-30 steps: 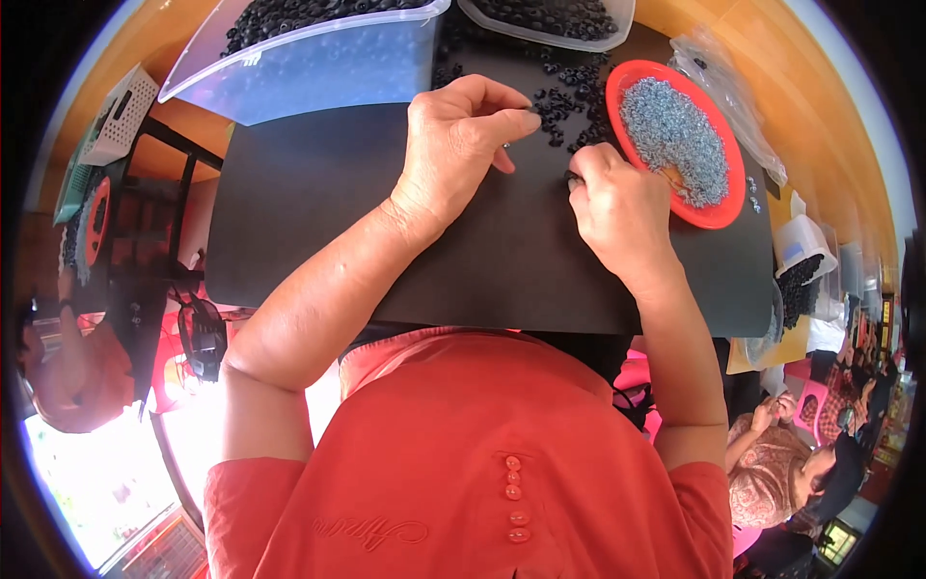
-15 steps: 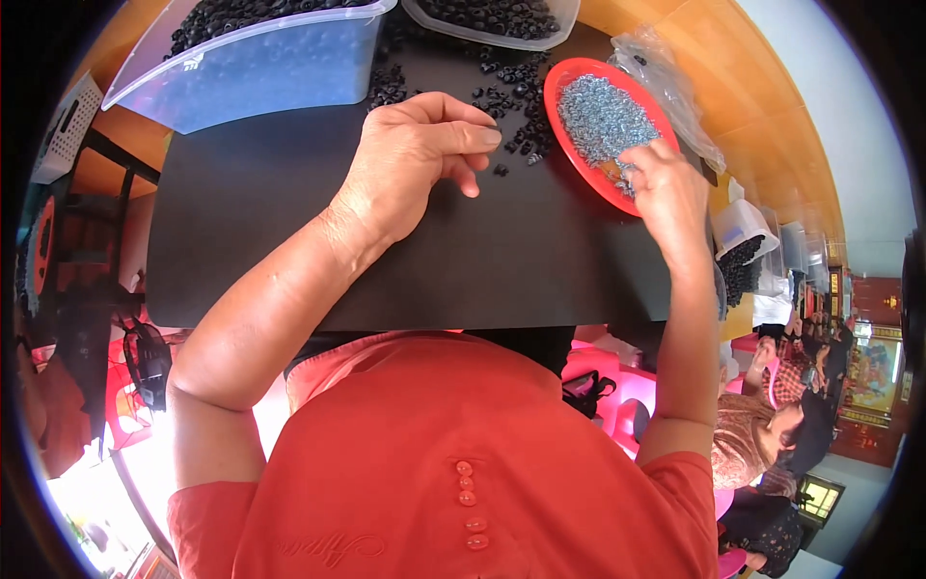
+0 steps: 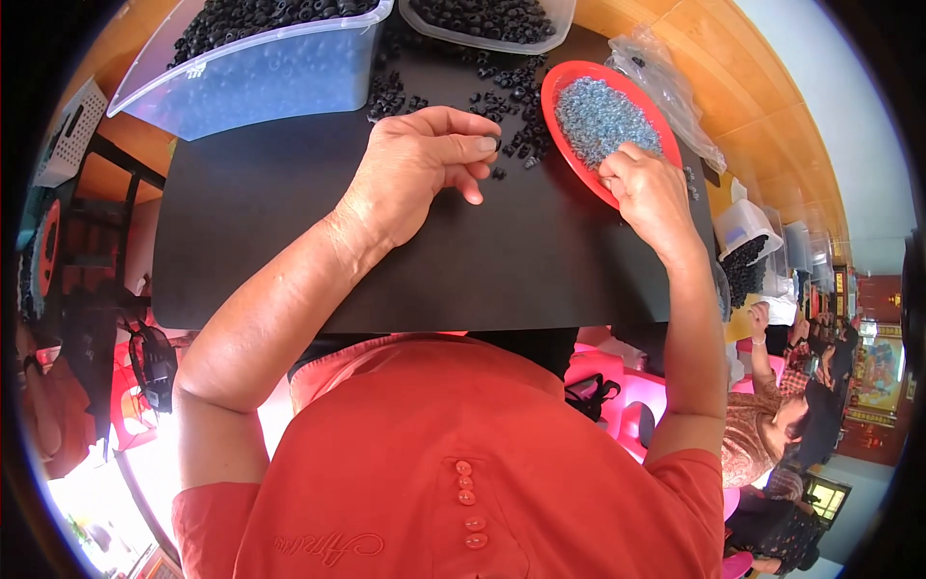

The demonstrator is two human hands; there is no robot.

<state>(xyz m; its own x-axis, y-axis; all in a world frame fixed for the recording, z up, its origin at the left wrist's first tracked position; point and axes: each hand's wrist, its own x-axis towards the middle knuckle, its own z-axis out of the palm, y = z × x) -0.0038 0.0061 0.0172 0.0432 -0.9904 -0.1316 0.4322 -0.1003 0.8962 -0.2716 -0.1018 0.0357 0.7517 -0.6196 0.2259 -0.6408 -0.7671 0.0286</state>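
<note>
Above the black table (image 3: pixel 482 275), my left hand (image 3: pixel 413 159) pinches a small black ring-like piece (image 3: pixel 497 143) between thumb and forefinger; most of it is hidden. My right hand (image 3: pixel 648 188) is at the near end of a red oval plate (image 3: pixel 553 121), its fingers curled together. Heaped on that plate are many tiny clear bluish pieces (image 3: pixel 600 114). Whatever sits between the right fingertips is hidden from view. Loose black pieces (image 3: pixel 521 106) lie scattered on the table just beyond my left hand.
At the far left stands a big translucent tub (image 3: pixel 280 87) of black pieces, with a second clear tub (image 3: pixel 487 39) beside it. A crumpled plastic bag (image 3: pixel 666 82) lies behind the plate. Further right, a white container (image 3: pixel 748 227) tips out black parts. Other people sit at the right.
My right hand has shifted slightly left and nearer on the plate, its fingers now more curled. My left hand stays almost in place, still pinching the black piece.
</note>
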